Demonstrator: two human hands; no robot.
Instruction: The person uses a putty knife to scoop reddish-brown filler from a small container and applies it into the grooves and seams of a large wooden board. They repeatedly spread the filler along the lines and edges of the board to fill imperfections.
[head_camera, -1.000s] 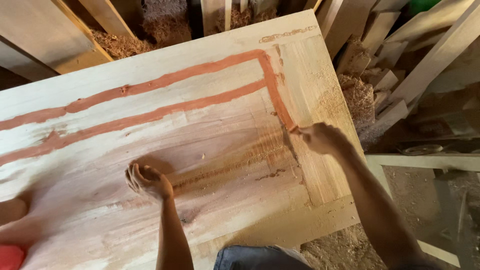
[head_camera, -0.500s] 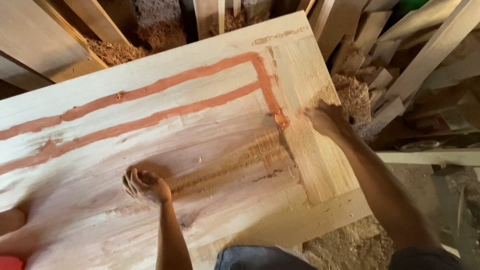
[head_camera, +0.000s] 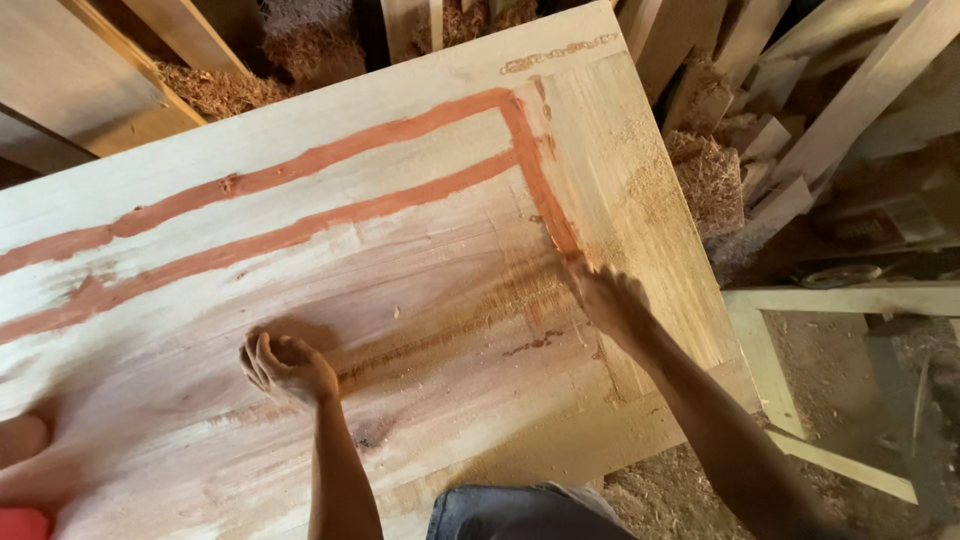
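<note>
One view only, the head camera looking down. Wooden panel (head_camera: 330, 330) fills most of the frame, pale, long axis running from about 8 o'clock up to 2 o'clock, near edge toward the person at 6. Two reddish-brown filler lines (head_camera: 300, 200) follow that long axis side by side; at the 1 o'clock end they meet a cross line that turns down toward 5 o'clock. Right hand (head_camera: 608, 300) sits at the lower end of that cross line, roughly 3 o'clock of frame centre, palm down, fingers close together and pressed flat on the wood; cannot tell whether anything is under them. Left hand (head_camera: 285, 365) lies at about 7 o'clock, fingers curled in loosely toward the palm, knuckles against the panel surface, nothing visible in its grip. A smeared brown streak (head_camera: 470, 315) of the same filler runs between the two hands. Wood shavings (head_camera: 712, 180) heaped just off the panel's right edge at 2 o'clock. Loose planks (head_camera: 860, 90) leaning beyond them. Another person's hand (head_camera: 22, 440) rests on the panel at 8 o'clock, frame edge.
</note>
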